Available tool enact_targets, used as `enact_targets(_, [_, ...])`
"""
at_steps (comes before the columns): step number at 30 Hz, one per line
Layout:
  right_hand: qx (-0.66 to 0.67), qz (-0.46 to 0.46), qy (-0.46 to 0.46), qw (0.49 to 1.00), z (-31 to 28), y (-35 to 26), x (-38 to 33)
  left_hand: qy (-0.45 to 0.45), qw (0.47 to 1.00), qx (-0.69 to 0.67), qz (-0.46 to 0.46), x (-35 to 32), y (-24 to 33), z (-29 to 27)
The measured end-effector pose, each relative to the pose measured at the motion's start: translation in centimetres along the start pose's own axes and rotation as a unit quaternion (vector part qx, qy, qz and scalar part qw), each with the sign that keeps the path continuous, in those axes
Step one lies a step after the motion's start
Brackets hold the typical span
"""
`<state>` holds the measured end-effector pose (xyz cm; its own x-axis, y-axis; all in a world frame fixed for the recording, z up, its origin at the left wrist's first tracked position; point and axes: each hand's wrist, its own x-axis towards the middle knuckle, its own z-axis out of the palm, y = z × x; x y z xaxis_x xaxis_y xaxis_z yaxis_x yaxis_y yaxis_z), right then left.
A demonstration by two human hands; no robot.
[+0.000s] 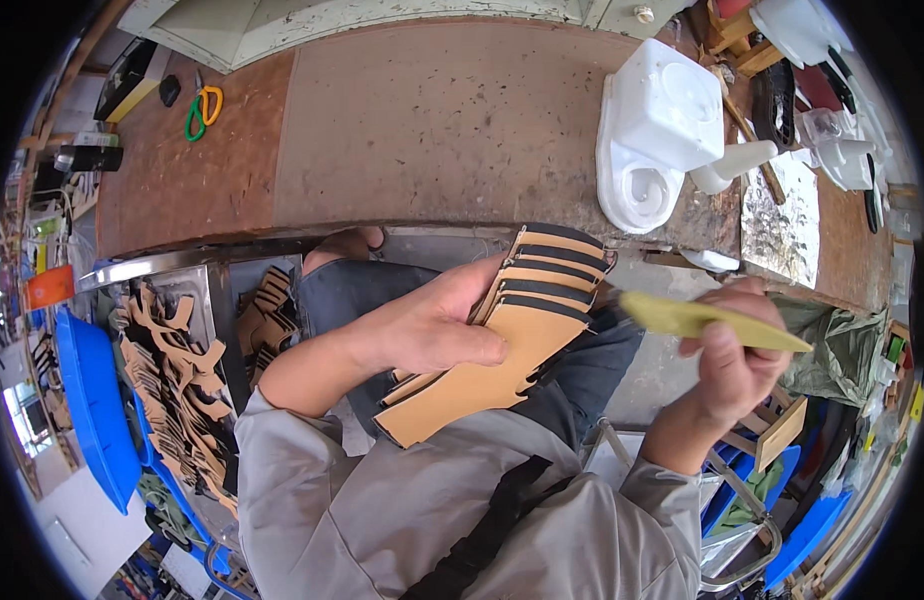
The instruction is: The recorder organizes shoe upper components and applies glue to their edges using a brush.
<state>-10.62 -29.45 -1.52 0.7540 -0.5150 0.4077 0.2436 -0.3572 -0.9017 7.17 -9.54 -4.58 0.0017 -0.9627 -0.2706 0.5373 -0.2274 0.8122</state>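
My left hand [444, 325] grips a fanned stack of tan leather pieces [517, 335] above my lap, its thumb flat on the top piece. Dark bands run along the stepped far ends of the pieces. Fingers of that hand are mostly hidden underneath. To the right, my right hand [730, 362] is closed around the yellow-green handle of a flat brush [682, 318], slightly blurred. The brush's dark tip points left, close beside the stack's right edge; whether it touches cannot be made out.
Ahead stands a worn brown workbench [432, 130] with a white plastic dispenser [667, 105] and green-and-orange scissors [204, 108]. At left, a metal tray [197, 300] holds many cut leather pieces [177, 370] next to a blue bin [90, 405]. A stained paper sheet [782, 220] lies at right.
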Motion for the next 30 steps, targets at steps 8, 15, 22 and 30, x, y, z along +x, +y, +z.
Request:
enact_targets(8, [-0.033, -0.041, -0.123, 0.991, 3.9, -2.0, 2.3, -0.016, 1.0, -0.007, 0.0, -1.9, 0.0, 1.4])
enact_targets(15, [-0.049, -0.105, -0.119, 0.986, 4.7, -2.8, 2.5, -0.025, 1.0, 0.005, 0.01, -3.4, -0.4, 1.9])
enact_targets(22, [-0.051, 0.016, -0.051, 0.997, 3.5, -3.4, 1.6, -0.034, 0.998, -0.045, 0.028, -4.1, -0.6, 2.2])
enact_targets(30, [0.097, 0.15, 0.052, 0.983, 2.3, -3.6, 0.5, -0.018, 0.996, -0.084, 0.023, -4.9, -1.2, 1.9])
